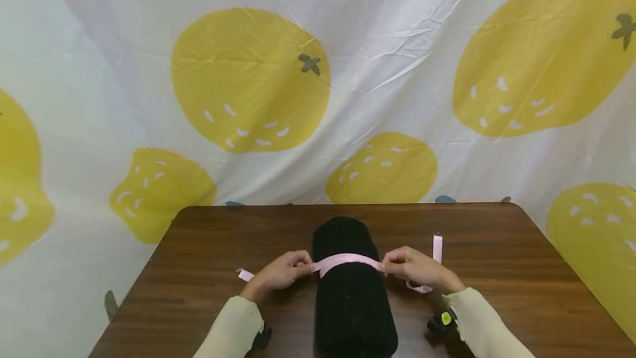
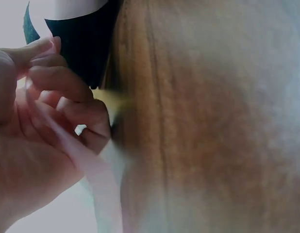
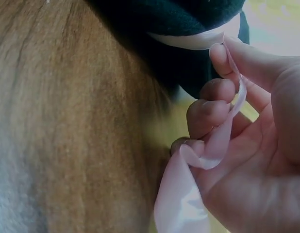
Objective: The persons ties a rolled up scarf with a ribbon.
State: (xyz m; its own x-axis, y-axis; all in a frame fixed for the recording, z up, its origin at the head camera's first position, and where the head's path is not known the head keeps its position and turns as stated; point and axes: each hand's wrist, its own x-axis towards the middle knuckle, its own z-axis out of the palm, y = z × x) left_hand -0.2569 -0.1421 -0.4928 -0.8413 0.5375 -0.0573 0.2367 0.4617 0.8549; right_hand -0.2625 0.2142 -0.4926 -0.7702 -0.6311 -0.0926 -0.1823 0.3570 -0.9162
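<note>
A rolled black cloth (image 1: pixel 348 286) lies lengthwise on the brown table (image 1: pixel 199 247). A pink ribbon (image 1: pixel 345 260) runs across its top. My left hand (image 1: pixel 285 269) pinches the ribbon at the roll's left side, and the ribbon's loose end (image 1: pixel 244 275) trails out behind that hand. My right hand (image 1: pixel 412 267) pinches the ribbon at the roll's right side, with the other end (image 1: pixel 437 247) standing up behind it. In the right wrist view the ribbon (image 3: pixel 213 150) loops through my curled fingers (image 3: pixel 213 109) beside the black roll (image 3: pixel 189 29). The left wrist view shows my fingers (image 2: pixel 62 80) curled round the ribbon (image 2: pixel 99 174).
A white sheet with big yellow fruit prints (image 1: pixel 250 79) hangs behind the table and falls past its sides. Wrist-worn cameras (image 1: pixel 442 319) sit under both cream sleeves. Bare wood spreads left and right of the roll.
</note>
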